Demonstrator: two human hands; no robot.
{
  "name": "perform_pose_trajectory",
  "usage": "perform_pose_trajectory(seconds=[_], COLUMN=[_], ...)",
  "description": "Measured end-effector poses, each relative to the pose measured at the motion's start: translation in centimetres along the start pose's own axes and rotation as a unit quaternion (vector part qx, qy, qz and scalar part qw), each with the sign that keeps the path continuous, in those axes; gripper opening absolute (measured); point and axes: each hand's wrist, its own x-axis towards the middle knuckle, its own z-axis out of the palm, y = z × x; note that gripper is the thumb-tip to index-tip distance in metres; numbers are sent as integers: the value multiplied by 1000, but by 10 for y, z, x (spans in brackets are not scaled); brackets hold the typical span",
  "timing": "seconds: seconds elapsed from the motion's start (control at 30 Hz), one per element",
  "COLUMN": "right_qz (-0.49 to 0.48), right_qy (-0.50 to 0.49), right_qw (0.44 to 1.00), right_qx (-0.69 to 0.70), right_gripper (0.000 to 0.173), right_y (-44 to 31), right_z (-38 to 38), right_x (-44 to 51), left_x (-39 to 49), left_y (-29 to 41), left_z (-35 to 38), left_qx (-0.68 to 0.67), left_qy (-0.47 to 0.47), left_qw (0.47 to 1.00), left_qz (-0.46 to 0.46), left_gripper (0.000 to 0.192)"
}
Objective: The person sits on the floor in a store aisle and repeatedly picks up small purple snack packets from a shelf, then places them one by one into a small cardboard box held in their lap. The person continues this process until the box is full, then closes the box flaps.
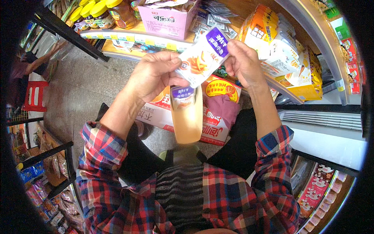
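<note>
Between my two hands, over the shelf's front edge, a white and purple snack packet (201,60) is held up tilted. My left hand (157,73) grips its lower left edge between thumb and fingers. At the packet's upper right side, my right hand (244,63) pinches the corner. Just below, a long tan open-topped box (187,122) has a similar purple-topped packet (183,95) at its far end. The box lies over red and white cartons (157,112), and a purple cloth (223,109) rests to its right.
Ahead, a shelf (117,34) holds yellow-lidded jars (100,14), a pink carton (166,22) and loose small packets (217,20). Boxed snacks (277,52) stand at right, above a white vented unit (321,122). At far left are another person (32,64) and a red stool (35,96).
</note>
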Motion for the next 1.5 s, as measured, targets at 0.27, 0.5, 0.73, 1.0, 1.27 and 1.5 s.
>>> perform_pose_trajectory(seconds=[0.27, 0.5, 0.73, 1.0, 1.27, 1.5], right_qz=[-7, 11, -233, -236, -262, -194], right_qy=[-52, -188, -241, -198, -116, 80], right_qw=[998, 953, 833, 756, 790, 779], right_qx=[-21, -237, -441, -577, -543, -591], right_gripper=[12, 8, 9, 10, 13, 19], right_y=[-15, 0, 37, 49, 39, 40], right_z=[-8, 21, 41, 47, 41, -14], right_x=[-15, -43, -44, -47, -39, 10], left_x=[2, 8, 7, 3, 3, 4], left_y=[-4, -3, -5, -3, -3, -2], left_z=[0, -5, 0, 1, -1, -2], left_qx=[153, 194, 283, 273, 291, 315], left_qy=[27, 92, 115, 118, 114, 105], left_qw=[988, 977, 952, 954, 949, 943], left_qz=[-23, 6, 33, 45, 41, 25], left_gripper=[31, 28, 23, 21, 20, 19])
